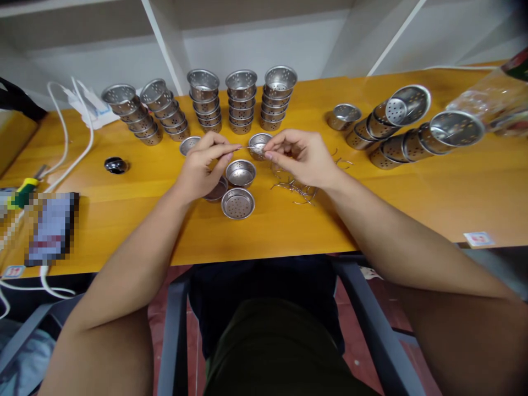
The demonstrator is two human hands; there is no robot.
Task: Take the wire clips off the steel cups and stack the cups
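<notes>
A thin metal wire (249, 147) stretches between my two hands above the table. My left hand (206, 165) pinches one end between thumb and forefinger. The other end is in the fingertips of my right hand (303, 158), which are closed. Behind the wire stands a small perforated metal cup (259, 154). Closer to me are a second cup (241, 174) and a third cup (238, 204), both mouth up. Another cup (216, 191) is partly hidden by my left hand, and one more cup (190, 144) sits beyond it. Below my right hand lies a loose pile of bent wires (299, 191).
Stacks of perforated cups (241, 104) line the back of the yellow table (198, 242). Leaning stacks (406, 146) and a clear plastic bottle (478, 99) are at right. At left lie a black round object (116, 165), a phone (51, 228), a green-yellow tool (23, 192) and white cables (61, 126).
</notes>
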